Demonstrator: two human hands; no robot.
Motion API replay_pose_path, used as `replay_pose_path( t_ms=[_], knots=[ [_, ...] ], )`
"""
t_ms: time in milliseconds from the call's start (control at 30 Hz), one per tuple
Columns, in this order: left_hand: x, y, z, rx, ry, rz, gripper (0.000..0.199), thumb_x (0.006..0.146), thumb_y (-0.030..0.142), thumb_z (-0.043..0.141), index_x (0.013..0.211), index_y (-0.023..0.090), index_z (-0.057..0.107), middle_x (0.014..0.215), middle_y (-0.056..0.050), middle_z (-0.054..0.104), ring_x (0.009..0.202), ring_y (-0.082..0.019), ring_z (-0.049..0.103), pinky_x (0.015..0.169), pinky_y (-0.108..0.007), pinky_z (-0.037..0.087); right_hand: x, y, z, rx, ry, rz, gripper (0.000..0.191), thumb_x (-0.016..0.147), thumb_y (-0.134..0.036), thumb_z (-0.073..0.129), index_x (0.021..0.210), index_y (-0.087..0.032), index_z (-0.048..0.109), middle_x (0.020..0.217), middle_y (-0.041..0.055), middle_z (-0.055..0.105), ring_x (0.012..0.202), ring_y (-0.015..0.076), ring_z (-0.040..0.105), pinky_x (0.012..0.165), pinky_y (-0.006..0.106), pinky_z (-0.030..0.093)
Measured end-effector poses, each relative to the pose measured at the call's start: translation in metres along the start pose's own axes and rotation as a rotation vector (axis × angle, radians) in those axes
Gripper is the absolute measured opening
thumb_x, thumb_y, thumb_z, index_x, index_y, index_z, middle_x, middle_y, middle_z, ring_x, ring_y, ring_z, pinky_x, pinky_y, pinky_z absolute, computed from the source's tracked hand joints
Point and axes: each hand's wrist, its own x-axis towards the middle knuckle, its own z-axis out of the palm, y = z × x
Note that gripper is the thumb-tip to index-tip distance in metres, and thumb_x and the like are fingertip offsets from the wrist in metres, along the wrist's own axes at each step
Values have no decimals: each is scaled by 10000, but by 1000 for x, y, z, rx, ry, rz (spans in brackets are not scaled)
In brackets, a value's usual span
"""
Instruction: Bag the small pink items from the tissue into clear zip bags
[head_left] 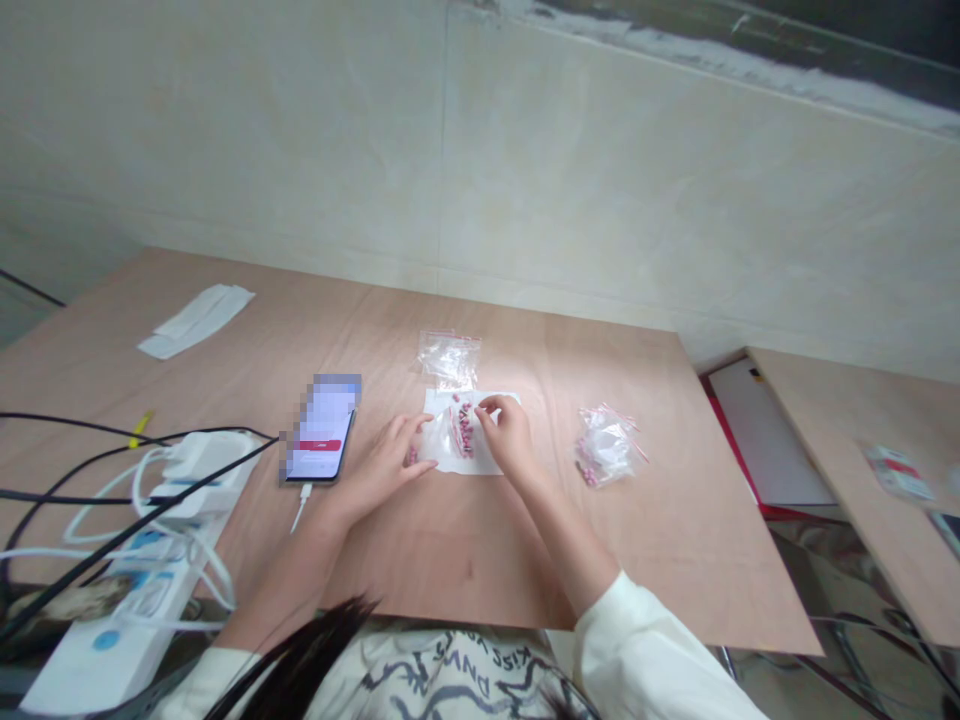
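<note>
Between the person's two hands lies a small clear zip bag [462, 432], packed with pink-and-red pieces too small to make out, bunched in a narrow band down its middle. It rests on a white sheet [489, 462], and the hands partly cover it.

The right hand [510, 430] sits over the bag's upper edge, thumb and forefinger pinched together on the plastic. The left hand [379, 470] is open and nearly flat, its fingers reaching in from the left to touch the bag's side. A few pink pieces show just below those fingertips, though whether they are inside the plastic I can't tell.

Just beyond the grip, above the white sheet, lies a second clear bag [448, 358] holding little or nothing visible. To the right of the right hand, well clear of it, sits a crumpled third bag [606, 447] with pink pieces gathered in one corner.

Left of the left hand lies a smartphone [322, 430], its screen lit and pixelated, with a white charging cable [301, 505] trailing from it toward the near edge — and further left, a white power strip [142, 590] sits in a tangle of black and white cords. All of this is on a plywood table [600, 560], with a folded white cloth [195, 320] far off at the left.
</note>
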Motion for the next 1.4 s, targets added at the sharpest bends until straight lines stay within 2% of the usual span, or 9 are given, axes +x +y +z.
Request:
replay_pose_path(
  t_ms=[233,500,667,800,933,1033,1100,1233,1400],
  knots=[
    [0,6,8,-84,-11,8,487,744,291,550,1186,265,349,1035,-36,434,983,-207,483,880,-379,395,-21,-30,-17,191,-141,-97,49,707,-207,574,694,-215,621,668,6,536,653,140,492,647,271,367],
    [-4,7,10,-141,-1,25,502,738,277,561,1192,295,348,1046,-27,420,842,-165,520,821,-360,443,-21,-32,-24,159,-195,-36,114,665,-116,580,667,-212,640,622,-9,481,613,131,471,627,274,359],
    [-2,11,13,-163,19,24,505,735,283,571,1186,285,342,1057,-29,417,1011,-184,457,855,-336,428,-26,-37,-25,190,-195,-21,98,716,-192,550,695,-209,645,671,13,509,668,143,484,671,293,373],
    [-3,14,16,-167,84,-36,519,729,295,579,1177,235,323,1083,-55,418,1028,-187,456,862,-348,421,-36,-40,-28,291,-192,37,175,749,-339,522,788,-207,631,859,57,558,772,164,510,664,292,406],
    [-6,16,11,-212,44,-43,588,699,334,608,1185,224,296,1118,-59,452,1075,-199,454,916,-372,380,-43,-40,-30,352,-200,-10,128,745,-283,521,786,-218,623,804,48,599,750,168,533,644,296,423],
    [-4,21,1,-240,40,-21,434,756,359,533,1132,211,375,1126,-58,483,1081,-197,461,934,-370,361,-45,-41,-34,335,-200,-102,148,747,-212,505,792,-239,643,808,48,619,797,184,536,695,324,418],
    [-1,27,-6,-247,55,5,275,803,353,459,1028,196,468,1036,-48,528,989,-182,513,877,-340,401,-46,-42,-37,334,-207,-129,144,735,-201,523,787,-249,648,811,43,631,816,191,538,732,341,411],
    [5,39,-15,-245,41,27,197,818,324,431,817,176,561,829,-21,575,828,-162,552,759,-285,433,-48,-41,-42,416,-155,-4,122,696,-261,589,809,-227,618,762,31,626,695,168,554,664,312,421],
    [2,42,-17,-265,41,19,212,805,331,453,815,173,595,822,-22,605,818,-162,558,735,-270,426,-48,-33,-45,430,-170,158,102,656,-278,615,626,-186,583,655,17,592,627,150,529,615,285,400]
  ],
)
